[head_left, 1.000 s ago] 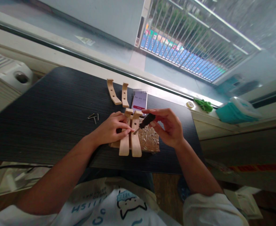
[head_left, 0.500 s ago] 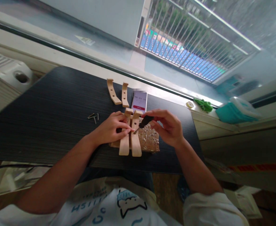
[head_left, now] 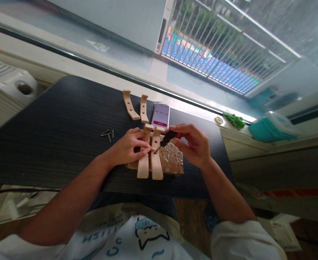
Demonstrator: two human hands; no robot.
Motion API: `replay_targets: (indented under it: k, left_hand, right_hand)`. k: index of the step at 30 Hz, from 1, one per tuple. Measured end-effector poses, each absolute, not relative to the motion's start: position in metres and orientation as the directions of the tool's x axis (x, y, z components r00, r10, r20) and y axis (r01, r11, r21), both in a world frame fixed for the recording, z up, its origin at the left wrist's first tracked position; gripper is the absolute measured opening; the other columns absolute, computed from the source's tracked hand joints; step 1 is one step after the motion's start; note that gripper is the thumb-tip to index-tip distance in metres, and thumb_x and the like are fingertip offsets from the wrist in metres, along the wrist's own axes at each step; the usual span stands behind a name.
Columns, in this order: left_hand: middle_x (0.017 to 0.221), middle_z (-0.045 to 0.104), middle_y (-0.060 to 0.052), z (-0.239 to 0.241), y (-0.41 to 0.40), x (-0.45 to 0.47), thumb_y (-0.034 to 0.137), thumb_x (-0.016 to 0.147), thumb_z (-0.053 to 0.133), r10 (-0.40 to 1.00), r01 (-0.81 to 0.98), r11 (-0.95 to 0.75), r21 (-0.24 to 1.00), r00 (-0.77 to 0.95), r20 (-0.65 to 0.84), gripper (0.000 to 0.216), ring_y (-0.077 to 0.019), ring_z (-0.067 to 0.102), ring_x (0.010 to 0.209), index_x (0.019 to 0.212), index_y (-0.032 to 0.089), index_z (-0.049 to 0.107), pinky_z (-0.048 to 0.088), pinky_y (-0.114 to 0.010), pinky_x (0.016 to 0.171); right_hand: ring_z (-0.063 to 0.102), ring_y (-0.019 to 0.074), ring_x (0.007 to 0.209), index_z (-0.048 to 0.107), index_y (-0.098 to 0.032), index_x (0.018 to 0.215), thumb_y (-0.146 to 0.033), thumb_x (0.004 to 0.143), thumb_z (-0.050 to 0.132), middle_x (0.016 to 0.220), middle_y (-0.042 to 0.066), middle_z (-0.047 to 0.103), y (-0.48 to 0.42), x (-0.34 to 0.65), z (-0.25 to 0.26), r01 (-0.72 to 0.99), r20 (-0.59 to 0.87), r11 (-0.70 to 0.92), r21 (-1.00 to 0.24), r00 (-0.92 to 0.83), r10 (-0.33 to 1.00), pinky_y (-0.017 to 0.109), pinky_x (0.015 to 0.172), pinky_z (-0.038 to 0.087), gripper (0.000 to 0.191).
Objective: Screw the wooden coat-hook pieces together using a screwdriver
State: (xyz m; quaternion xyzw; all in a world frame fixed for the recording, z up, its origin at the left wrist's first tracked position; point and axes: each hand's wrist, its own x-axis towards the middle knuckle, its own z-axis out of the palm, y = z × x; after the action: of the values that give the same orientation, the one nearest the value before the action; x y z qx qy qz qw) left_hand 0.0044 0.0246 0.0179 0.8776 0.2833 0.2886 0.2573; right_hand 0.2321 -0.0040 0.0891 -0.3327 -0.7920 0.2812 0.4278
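Observation:
My right hand (head_left: pixel 193 144) grips the dark handle of a screwdriver (head_left: pixel 167 138), its shaft slanting down to the lower hole of a curved wooden piece (head_left: pixel 157 167). A second curved wooden piece (head_left: pixel 143 169) lies alongside on the left. My left hand (head_left: pixel 132 147) is closed over that left piece, pressing it, with fingertips reaching the right piece by the screwdriver's tip. Whether a screw sits under the tip is too small to see. Both pieces rest across a brown block in shiny clear wrapping (head_left: pixel 173 159).
Two more curved wooden pieces with holes, a left one (head_left: pixel 129 105) and a right one (head_left: pixel 144 108), lie farther back on the dark table (head_left: pixel 53 126). Several screws (head_left: pixel 108 134) are left of my hand. Behind the block is a phone (head_left: pixel 160 116). A teal container (head_left: pixel 270 128) stands right.
The screwdriver's handle and my right fingers have shifted slightly, with the tip still at the same hole. My left hand and the wooden pieces look unmoved.

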Motion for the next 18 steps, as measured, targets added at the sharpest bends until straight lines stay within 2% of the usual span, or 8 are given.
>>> replay_targets:
  k: [7, 18]
  left_hand:
    - [0.084, 0.062, -0.004, 0.0176, 0.0244, 0.0042, 0.032, 0.091, 0.053, 0.648, 0.346, -0.706, 0.618, 0.668, 0.366, 0.026, -0.0214, 0.051, 0.091, 0.097, 0.026, 0.078, 0.036, -0.038, 0.093]
    - [0.079, 0.061, -0.003, 0.0191, 0.0247, 0.0041, 0.032, 0.091, 0.051, 0.644, 0.351, -0.709, 0.612, 0.676, 0.359, 0.027, -0.0207, 0.051, 0.089, 0.098, 0.026, 0.078, 0.036, -0.038, 0.092]
  right_hand:
    - [0.061, 0.0105, 0.07, 0.06, -0.028, 0.109, -0.032, 0.087, 0.063, 0.082, -0.002, 0.065, -0.0015, 0.2322, 0.0879, 0.32, 0.502, 0.627, -0.71, -0.395, 0.77, 0.028, 0.06, 0.051, 0.023]
    - [0.056, 0.0087, 0.064, 0.058, -0.029, 0.105, -0.032, 0.085, 0.067, 0.078, -0.004, 0.06, 0.0, 0.2301, 0.0873, 0.326, 0.543, 0.656, -0.681, -0.375, 0.751, 0.026, 0.058, 0.047, 0.023]
